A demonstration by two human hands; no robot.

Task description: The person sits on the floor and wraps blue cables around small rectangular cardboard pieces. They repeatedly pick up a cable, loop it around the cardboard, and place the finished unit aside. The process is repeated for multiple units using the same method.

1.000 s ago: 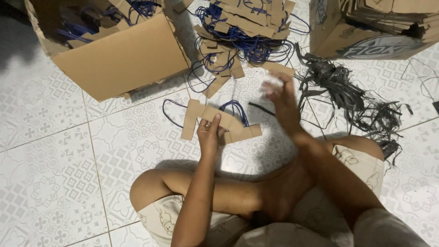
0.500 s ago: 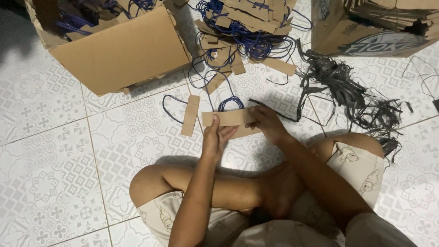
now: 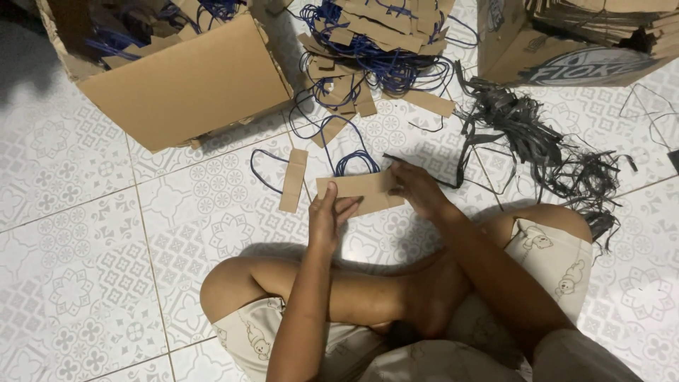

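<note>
Left hand (image 3: 325,219) and right hand (image 3: 417,187) pinching brown cardboard strip (image 3: 357,192); blue cord handle (image 3: 350,161) possibly snagging, strip creasing under uneven pressure.

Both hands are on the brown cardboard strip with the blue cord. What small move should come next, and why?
Probably press the cardboard strip flat. The left hand holds its near edge and the right hand pinches its right end, while the blue cord loop sticks out behind it, so the cord seems placed and the fold not yet closed.
</note>
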